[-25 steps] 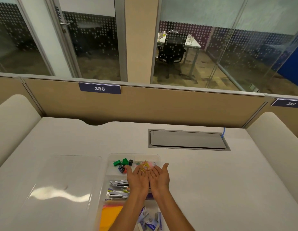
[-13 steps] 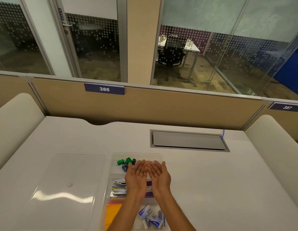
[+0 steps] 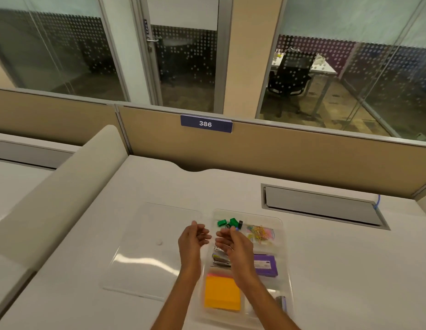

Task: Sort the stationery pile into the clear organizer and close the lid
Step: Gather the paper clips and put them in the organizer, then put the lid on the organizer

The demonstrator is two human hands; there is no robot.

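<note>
The clear organizer lies open on the white desk. Its compartments hold green binder clips, coloured paper clips, a purple box, silver staplers or clips and an orange sticky-note pad. Its clear lid lies flat on the desk to its left. My left hand hovers over the gap between lid and organizer, fingers curled and apart, empty. My right hand hovers over the organizer's left column, palm facing left, fingers loosely curled, holding nothing.
A grey cable hatch is set into the desk at the back right, with a blue cable at its corner. A tan partition with a "386" plate bounds the far edge. A padded divider runs along the left.
My cupped hands, held together over the paper-clip compartment, have parted and shifted left. The paper clips now lie in their compartment. The camera has turned left and the view sits closer.
</note>
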